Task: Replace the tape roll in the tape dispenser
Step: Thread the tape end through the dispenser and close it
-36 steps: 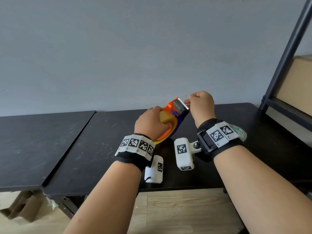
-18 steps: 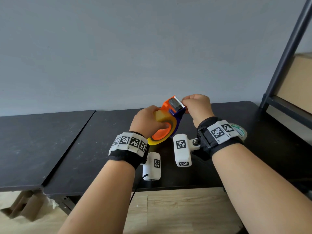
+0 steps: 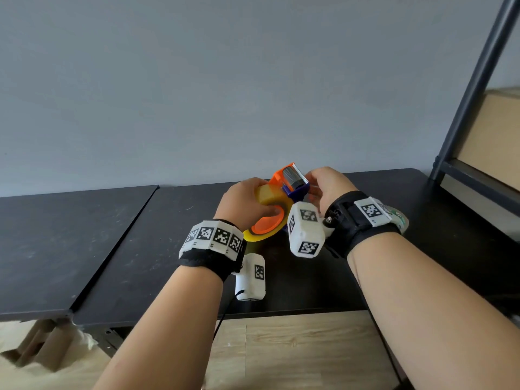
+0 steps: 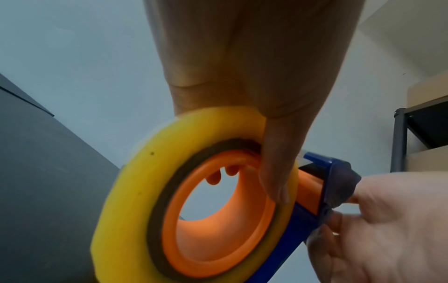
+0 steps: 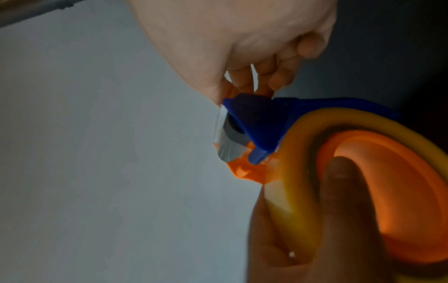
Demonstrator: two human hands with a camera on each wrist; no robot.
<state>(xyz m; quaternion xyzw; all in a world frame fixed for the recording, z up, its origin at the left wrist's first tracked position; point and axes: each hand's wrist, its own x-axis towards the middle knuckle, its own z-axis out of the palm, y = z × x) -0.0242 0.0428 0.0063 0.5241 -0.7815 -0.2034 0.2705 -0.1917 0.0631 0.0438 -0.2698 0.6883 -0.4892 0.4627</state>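
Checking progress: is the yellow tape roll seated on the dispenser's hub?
Seated: the yellow tape roll rings the orange hub, gripped by the left hand.

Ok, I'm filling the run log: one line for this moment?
left hand: holds tape roll on dispenser | right hand: grip at blue cutter end | both held above table

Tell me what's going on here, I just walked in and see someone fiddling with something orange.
A person is loading a tape dispenser above a black table. The left hand grips the yellow tape roll, already seated on the orange hub. The right hand pinches at the blue cutter end, apparently threading the tape's loose end there.
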